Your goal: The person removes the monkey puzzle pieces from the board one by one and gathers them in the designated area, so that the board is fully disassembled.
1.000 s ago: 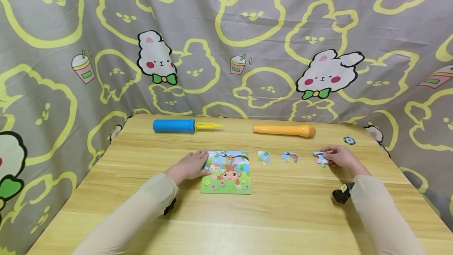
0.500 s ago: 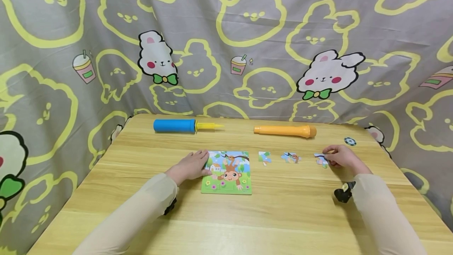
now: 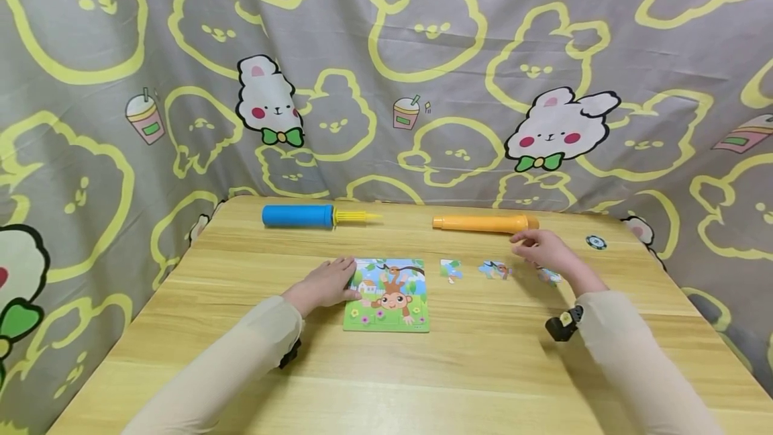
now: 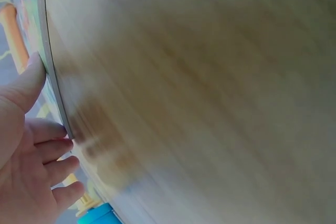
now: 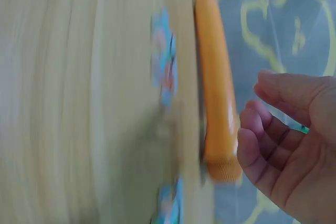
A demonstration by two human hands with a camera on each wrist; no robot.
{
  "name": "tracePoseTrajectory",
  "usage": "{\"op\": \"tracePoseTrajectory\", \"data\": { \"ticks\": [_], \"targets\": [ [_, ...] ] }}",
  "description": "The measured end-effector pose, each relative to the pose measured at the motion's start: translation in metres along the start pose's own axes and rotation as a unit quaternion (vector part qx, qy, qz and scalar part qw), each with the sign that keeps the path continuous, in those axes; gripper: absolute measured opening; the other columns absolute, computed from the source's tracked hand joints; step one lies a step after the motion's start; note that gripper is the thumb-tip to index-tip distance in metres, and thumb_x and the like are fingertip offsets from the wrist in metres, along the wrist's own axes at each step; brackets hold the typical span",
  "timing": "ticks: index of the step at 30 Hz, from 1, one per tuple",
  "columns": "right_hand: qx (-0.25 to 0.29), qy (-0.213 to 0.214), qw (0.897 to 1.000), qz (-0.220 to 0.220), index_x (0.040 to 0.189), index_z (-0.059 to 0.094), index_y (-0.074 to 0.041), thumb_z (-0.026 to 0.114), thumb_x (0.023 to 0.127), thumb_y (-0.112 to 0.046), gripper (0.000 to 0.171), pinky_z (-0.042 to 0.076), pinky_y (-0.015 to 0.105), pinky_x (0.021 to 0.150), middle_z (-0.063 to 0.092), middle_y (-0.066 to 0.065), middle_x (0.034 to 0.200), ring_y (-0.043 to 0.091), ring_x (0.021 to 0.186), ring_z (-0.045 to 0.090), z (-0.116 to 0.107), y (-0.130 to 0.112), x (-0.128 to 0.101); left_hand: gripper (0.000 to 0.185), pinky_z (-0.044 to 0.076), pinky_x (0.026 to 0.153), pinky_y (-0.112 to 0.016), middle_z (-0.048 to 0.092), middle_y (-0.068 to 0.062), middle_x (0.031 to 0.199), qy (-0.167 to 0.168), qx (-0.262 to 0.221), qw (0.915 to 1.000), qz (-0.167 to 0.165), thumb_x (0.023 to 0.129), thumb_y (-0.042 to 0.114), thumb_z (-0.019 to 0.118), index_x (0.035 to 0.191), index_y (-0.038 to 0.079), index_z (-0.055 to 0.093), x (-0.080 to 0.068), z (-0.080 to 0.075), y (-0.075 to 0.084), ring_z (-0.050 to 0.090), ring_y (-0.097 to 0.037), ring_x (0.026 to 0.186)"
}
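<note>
A monkey jigsaw puzzle [image 3: 386,317] lies flat in the middle of the table. My left hand [image 3: 323,282] rests against its left side; in the left wrist view the thumb [image 4: 32,80] touches the board's edge and the fingers lie by the corner. My right hand [image 3: 552,254] hovers above the table with loosely bent fingers, holding nothing. Beneath it a puzzle piece [image 3: 551,277] is partly hidden. Left of that lie a middle piece [image 3: 495,270] and a left piece [image 3: 450,269], in a row with gaps between them.
Along the back of the table lie a blue hand pump [image 3: 298,215] with a yellow nozzle and an orange toy microphone [image 3: 480,223]. A round chip [image 3: 596,242] sits at the far right. A patterned curtain [image 3: 338,32] hangs behind the table.
My right hand has let go of the rightmost puzzle piece, risen and moved left towards the microphone. The piece stays on the table. The left hand has not moved.
</note>
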State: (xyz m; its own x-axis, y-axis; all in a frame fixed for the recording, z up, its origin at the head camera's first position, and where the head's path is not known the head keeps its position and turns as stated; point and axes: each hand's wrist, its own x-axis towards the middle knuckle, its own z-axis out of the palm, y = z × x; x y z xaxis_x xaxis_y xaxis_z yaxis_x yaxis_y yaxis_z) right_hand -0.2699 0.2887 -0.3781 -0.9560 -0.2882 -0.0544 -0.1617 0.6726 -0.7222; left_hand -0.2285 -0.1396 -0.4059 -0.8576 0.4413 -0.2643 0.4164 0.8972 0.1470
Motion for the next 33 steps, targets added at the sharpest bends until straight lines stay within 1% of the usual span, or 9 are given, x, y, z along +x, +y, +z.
{"op": "tracePoseTrajectory", "data": {
  "ticks": [4,7,10,12,16,22,26,28,33],
  "targets": [
    [0.002,-0.014,0.999,-0.046,0.113,0.056,0.008,0.057,0.092,-0.012,0.030,0.051,0.043,0.059,0.056,0.018,0.085,0.035,0.070,0.056,0.019,-0.024,0.008,0.073,0.020,0.107,-0.047,0.026,-0.019,0.146,0.014,0.010,0.9998,0.002,0.090,0.044,0.054,0.139,-0.005,0.032,-0.001,0.000,0.001,0.021,-0.034,0.134],
    [-0.008,-0.024,0.997,-0.077,0.110,0.060,0.005,0.058,0.090,-0.010,0.025,0.051,0.041,0.056,0.056,0.011,0.082,0.030,0.067,0.055,0.036,-0.042,0.014,0.072,0.021,0.107,-0.047,0.028,-0.020,0.145,0.023,0.016,0.9996,0.005,0.090,0.043,0.055,0.138,-0.006,0.035,-0.002,0.000,0.002,0.023,-0.035,0.133],
    [-0.020,-0.041,0.994,-0.102,0.109,0.062,0.003,0.059,0.089,-0.008,0.022,0.050,0.037,0.054,0.056,0.007,0.080,0.022,0.065,0.053,0.055,-0.059,0.017,0.071,0.020,0.107,-0.047,0.028,-0.020,0.145,0.022,0.011,0.9997,0.004,0.090,0.043,0.055,0.138,-0.006,0.036,-0.003,-0.001,0.003,0.023,-0.035,0.133],
    [-0.032,-0.055,0.990,-0.122,0.108,0.063,0.002,0.060,0.088,-0.008,0.022,0.049,0.033,0.055,0.056,0.004,0.080,0.017,0.066,0.052,0.068,-0.071,0.019,0.071,0.019,0.107,-0.047,0.027,-0.020,0.146,0.016,0.005,0.9999,0.002,0.091,0.043,0.054,0.138,-0.006,0.034,-0.004,-0.001,0.002,0.021,-0.034,0.134],
    [-0.046,-0.091,0.983,-0.153,0.108,0.063,0.001,0.061,0.088,-0.009,0.022,0.047,0.030,0.055,0.055,0.002,0.078,0.016,0.066,0.051,0.094,-0.094,0.022,0.072,0.017,0.108,-0.046,0.023,-0.019,0.147,0.007,-0.012,0.9999,0.003,0.092,0.044,0.052,0.141,-0.004,0.030,-0.006,0.000,0.000,0.018,-0.033,0.135],
    [-0.058,-0.132,0.969,-0.200,0.106,0.064,0.000,0.062,0.087,-0.009,0.021,0.045,0.026,0.057,0.056,-0.002,0.075,0.012,0.065,0.050,0.128,-0.120,0.028,0.082,0.015,0.109,-0.045,0.017,-0.019,0.149,0.002,-0.032,0.9994,0.014,0.089,0.050,0.052,0.143,-0.003,0.023,-0.007,0.000,-0.006,0.015,-0.033,0.136],
    [-0.071,-0.152,0.963,-0.211,0.108,0.063,-0.001,0.063,0.087,-0.010,0.023,0.045,0.025,0.056,0.056,-0.003,0.073,0.010,0.064,0.051,0.148,-0.132,0.032,0.089,0.015,0.109,-0.044,0.014,-0.018,0.150,-0.011,-0.029,0.9994,0.018,0.085,0.056,0.053,0.144,-0.002,0.020,-0.008,0.000,-0.008,0.013,-0.032,0.136],
    [-0.075,-0.160,0.962,-0.210,0.110,0.062,0.000,0.064,0.087,-0.011,0.025,0.045,0.025,0.056,0.057,-0.003,0.073,0.010,0.064,0.053,0.157,-0.136,0.035,0.091,0.015,0.109,-0.045,0.014,-0.018,0.150,-0.018,-0.028,0.9992,0.023,0.084,0.057,0.054,0.144,-0.003,0.020,-0.009,0.001,-0.007,0.013,-0.032,0.136],
    [-0.091,-0.169,0.963,-0.188,0.115,0.060,0.000,0.066,0.086,-0.012,0.031,0.045,0.024,0.052,0.057,-0.002,0.071,0.010,0.057,0.052,0.178,-0.140,0.042,0.092,0.017,0.108,-0.047,0.014,-0.018,0.150,-0.020,-0.026,0.9991,0.027,0.083,0.055,0.058,0.143,-0.005,0.022,-0.011,0.001,-0.005,0.014,-0.033,0.136]
  ]
}}
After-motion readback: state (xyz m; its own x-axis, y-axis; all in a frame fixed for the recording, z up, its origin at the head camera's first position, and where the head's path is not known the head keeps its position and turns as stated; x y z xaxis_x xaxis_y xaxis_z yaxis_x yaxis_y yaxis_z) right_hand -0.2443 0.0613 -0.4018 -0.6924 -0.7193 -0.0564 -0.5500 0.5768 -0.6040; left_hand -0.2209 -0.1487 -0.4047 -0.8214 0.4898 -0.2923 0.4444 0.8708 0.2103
